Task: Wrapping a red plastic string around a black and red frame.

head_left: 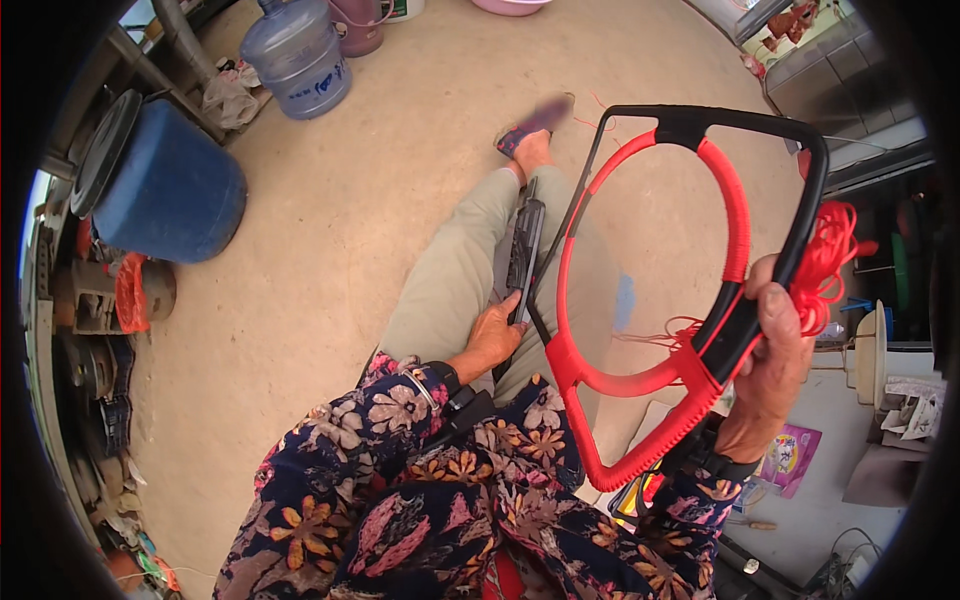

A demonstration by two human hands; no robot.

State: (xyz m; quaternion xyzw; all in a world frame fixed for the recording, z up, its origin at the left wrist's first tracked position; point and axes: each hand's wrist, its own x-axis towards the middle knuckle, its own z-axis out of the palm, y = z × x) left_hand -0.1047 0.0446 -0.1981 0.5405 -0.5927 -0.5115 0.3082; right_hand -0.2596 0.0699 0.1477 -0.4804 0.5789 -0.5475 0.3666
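Both hands busy: right hand (775, 365) clenched on frame (700, 250) and red cord (825, 260); left hand (495, 335) fingers grasp black tool (525, 250). I'd keep cord taut.

frame (690, 125): matt black plastic | cord (735, 210): red (tightly wound) | floor (330, 250): rough concrete

Bare sandy floor (330, 250) under you, blue barrel (165, 190) tipped on it, clear water jug (297, 58) standing beyond

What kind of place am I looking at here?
Probably a home yard or open workshop: bare sandy ground, a big blue plastic barrel, a clear blue water jug, and cluttered junk shelves.
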